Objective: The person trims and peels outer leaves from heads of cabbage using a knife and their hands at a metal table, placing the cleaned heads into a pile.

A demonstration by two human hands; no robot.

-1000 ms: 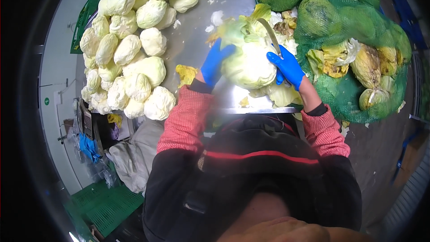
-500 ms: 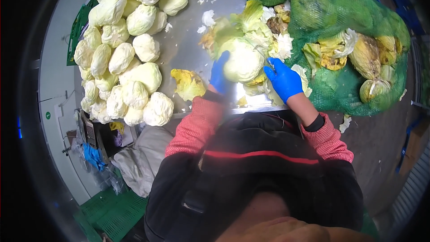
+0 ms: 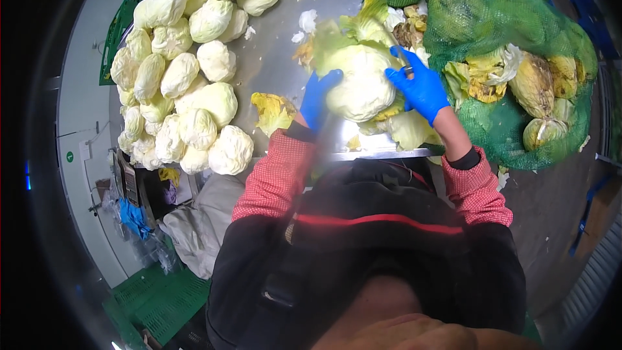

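Observation:
A pale, trimmed cabbage (image 3: 361, 87) rests on loose leaves near the table's front edge, between my two blue-gloved hands. My left hand (image 3: 315, 98) lies against its left side, the thumb over it and the fingers partly blurred. At the right side, my right hand (image 3: 421, 87) is closed around a small knife (image 3: 406, 65), most of which its fingers hide. Peeled green leaves (image 3: 368, 23) and browned scraps (image 3: 408, 32) lie just behind the cabbage. To the left of my left hand is a yellowed leaf (image 3: 272, 112).
A heap of trimmed cabbages (image 3: 178, 74) covers the left of the metal table (image 3: 278, 52). Green net sacks (image 3: 492, 19) of untrimmed cabbages fill the right, with browned ones at an opening. Below left are a green crate (image 3: 155, 301) and a grey sack (image 3: 201, 223).
The cabbage has turned and now shows a different side. My right hand has moved up and slightly right with the knife; my left thumb has come over the cabbage's edge.

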